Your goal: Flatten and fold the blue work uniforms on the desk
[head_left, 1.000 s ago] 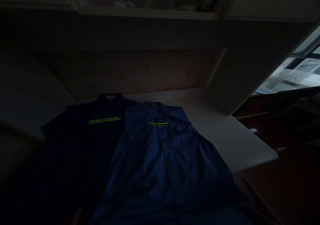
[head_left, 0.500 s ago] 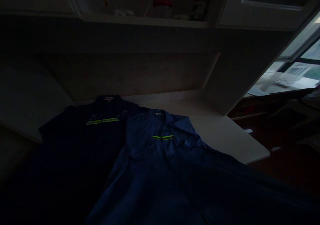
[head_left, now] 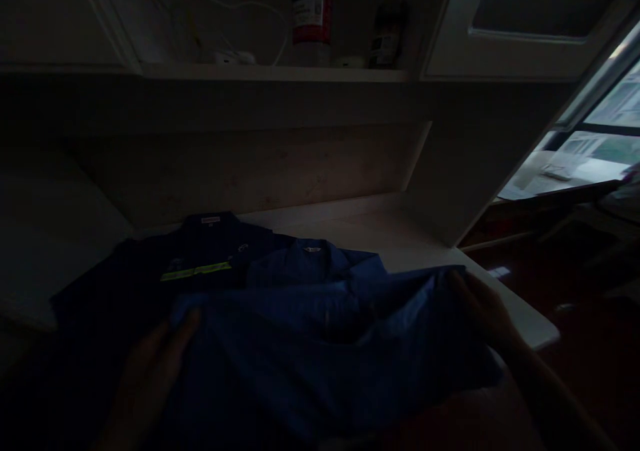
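Observation:
A blue short-sleeved work shirt (head_left: 320, 344) has its lower part lifted between my two hands, its edge stretched across the view. My left hand (head_left: 153, 364) pinches the left corner of that edge. At the right corner, my right hand (head_left: 477, 304) is closed on the cloth. The shirt's collar lies flat on the desk behind, and the lifted cloth hides its chest stripe. Left of it lies a darker navy work shirt (head_left: 150, 304) with a yellow-green reflective stripe. The scene is dim, and the fingertips are partly blurred.
The white desk (head_left: 420, 237) ends in a rounded corner at the right. Above it runs a shelf (head_left: 275, 72) bearing a bottle with a red label (head_left: 313, 24), a dark container (head_left: 386, 41) and a white cable (head_left: 225, 3). A bright window (head_left: 595, 137) stands at the right.
Both hands have come into view, holding the blue shirt's lower edge raised over its chest. The whole scene sits slightly lower in the view. The navy shirt still lies flat.

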### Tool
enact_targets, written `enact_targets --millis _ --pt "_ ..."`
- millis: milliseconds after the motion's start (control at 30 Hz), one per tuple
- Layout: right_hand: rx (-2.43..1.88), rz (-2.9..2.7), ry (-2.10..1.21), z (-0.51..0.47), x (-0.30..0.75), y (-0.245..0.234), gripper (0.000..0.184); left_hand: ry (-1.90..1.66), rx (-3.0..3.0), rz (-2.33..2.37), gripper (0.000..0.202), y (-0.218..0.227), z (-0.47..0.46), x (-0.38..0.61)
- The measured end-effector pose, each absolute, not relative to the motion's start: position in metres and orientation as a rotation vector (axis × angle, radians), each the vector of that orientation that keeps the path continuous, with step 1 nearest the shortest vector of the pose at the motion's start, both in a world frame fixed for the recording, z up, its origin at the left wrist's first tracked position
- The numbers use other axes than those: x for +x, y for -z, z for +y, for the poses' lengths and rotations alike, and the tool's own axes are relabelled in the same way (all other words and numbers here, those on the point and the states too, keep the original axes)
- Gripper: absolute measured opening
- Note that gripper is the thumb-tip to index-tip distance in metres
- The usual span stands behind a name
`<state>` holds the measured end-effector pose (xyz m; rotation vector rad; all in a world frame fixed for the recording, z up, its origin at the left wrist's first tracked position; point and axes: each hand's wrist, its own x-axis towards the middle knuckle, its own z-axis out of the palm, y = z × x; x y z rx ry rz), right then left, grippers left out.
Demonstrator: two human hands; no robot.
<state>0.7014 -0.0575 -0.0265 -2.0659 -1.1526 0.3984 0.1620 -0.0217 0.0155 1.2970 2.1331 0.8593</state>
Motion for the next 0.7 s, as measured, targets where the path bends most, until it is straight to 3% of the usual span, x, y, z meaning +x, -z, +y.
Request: enact_targets --millis 167,333,500,700 --pt "-2.105 -1.398 -0.396 0.069 0.706 0.022 0.060 -0.868 1.364 2.065 0.057 -0.015 0.108 0.187" --pt "-2.295 -1.402 -0.284 0.153 0.696 0.036 0.061 -0.536 1.739 2.118 0.060 0.016 0.201 0.199" --pt "-2.230 -1.707 -0.171 0.130 0.644 0.080 0.057 -0.646 2.405 2.009 0.063 0.064 0.174 0.226" --pt "-2.336 -2.021 -0.278 0.088 0.610 0.136 0.059 -0.282 2.758 1.726 0.054 0.094 0.135 0.262"
